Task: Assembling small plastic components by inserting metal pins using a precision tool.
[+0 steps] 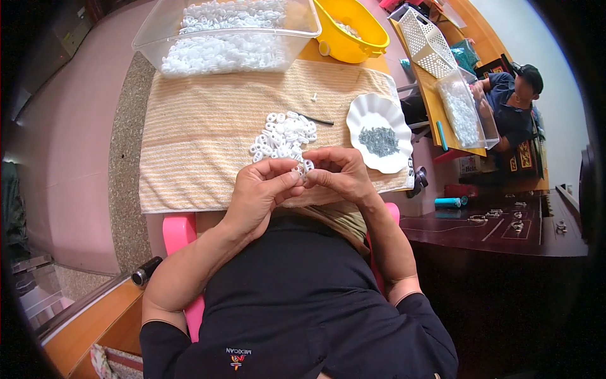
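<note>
My left hand [262, 189] and my right hand [346, 175] meet over the near edge of a striped towel, fingertips pinched together. Between them is a small white plastic piece [308, 165] with holes in it; the fingers partly cover it. Just beyond my hands lies a heap of similar white plastic pieces [287, 132]. A thin dark rod [319, 120] rests against the heap's right side. To the right, a white scalloped dish [360, 114] holds many small grey metal parts [379, 140], too small to name.
A clear plastic bin [221, 66] full of white pieces stands at the far left, beside a yellow tub [369, 47]. The striped towel [189, 151] covers the table. At the right, another person [511, 104] sits behind a clear bin [464, 117] of white pieces.
</note>
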Demonstrator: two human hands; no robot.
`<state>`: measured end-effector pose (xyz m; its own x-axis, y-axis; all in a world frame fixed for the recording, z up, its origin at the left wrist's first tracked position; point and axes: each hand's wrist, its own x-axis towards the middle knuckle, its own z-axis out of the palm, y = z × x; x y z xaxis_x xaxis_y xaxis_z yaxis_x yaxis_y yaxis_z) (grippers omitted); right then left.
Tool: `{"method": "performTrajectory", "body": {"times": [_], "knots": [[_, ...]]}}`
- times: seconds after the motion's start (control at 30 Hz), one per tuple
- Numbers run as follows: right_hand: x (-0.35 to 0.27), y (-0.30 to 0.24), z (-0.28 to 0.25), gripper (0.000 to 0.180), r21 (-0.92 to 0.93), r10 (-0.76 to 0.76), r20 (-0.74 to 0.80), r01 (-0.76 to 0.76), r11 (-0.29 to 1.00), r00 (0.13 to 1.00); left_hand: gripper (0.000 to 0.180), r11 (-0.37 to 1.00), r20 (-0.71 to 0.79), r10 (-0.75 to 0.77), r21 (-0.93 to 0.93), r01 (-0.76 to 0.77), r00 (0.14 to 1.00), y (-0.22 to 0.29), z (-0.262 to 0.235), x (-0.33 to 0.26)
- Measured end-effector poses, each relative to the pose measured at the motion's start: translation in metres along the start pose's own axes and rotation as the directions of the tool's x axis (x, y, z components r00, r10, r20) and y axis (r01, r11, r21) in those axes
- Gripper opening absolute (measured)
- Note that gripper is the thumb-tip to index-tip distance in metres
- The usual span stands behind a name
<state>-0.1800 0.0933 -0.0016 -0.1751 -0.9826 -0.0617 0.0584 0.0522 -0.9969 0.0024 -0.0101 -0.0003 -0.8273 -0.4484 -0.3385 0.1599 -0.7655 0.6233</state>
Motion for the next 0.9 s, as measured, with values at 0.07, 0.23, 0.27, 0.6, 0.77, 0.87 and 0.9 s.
{"method": "performTrajectory", "body": {"times": [0.07, 0.23, 0.27, 0.6, 0.77, 0.87, 0.9], "knots": [[-0.001, 0.0, -0.001, 0.031, 0.0, -0.001, 0.007, 0.001, 1.0, 1.0, 0.017, 1.0, 0.001, 0.001, 0.002, -0.001, 1.0, -0.001, 0.001, 0.0], [0.0, -0.002, 0.0, 0.031, 0.034, 0.004, 0.037, -0.005, 0.999, 0.999, 0.015, 1.0, 0.009, 0.0, 0.004, 0.0, 1.0, 0.0, 0.002, 0.0], [0.0, -0.003, 0.0, 0.031, 0.034, 0.004, 0.036, -0.006, 0.999, 0.999, 0.015, 1.0, 0.009, 0.0, 0.004, 0.0, 1.0, 0.0, 0.001, 0.0], [-0.001, -0.008, 0.001, 0.03, -0.037, 0.06, 0.049, -0.058, 0.998, 0.997, 0.016, 0.999, 0.005, -0.018, 0.038, 0.018, 1.0, 0.001, 0.003, -0.002], [-0.002, -0.01, 0.003, 0.03, -0.007, 0.06, 0.046, -0.06, 0.998, 0.997, 0.015, 0.999, 0.008, -0.019, 0.042, 0.018, 1.0, -0.001, 0.002, 0.0], [-0.002, -0.01, 0.003, 0.03, 0.025, 0.074, 0.061, -0.076, 0.997, 0.995, 0.014, 0.999, 0.004, -0.025, 0.035, 0.025, 1.0, -0.001, 0.002, 0.0], [-0.002, -0.01, 0.003, 0.03, 0.032, 0.075, 0.061, -0.077, 0.997, 0.995, 0.014, 0.999, 0.007, -0.026, 0.03, 0.025, 1.0, -0.001, 0.001, 0.001]]}}
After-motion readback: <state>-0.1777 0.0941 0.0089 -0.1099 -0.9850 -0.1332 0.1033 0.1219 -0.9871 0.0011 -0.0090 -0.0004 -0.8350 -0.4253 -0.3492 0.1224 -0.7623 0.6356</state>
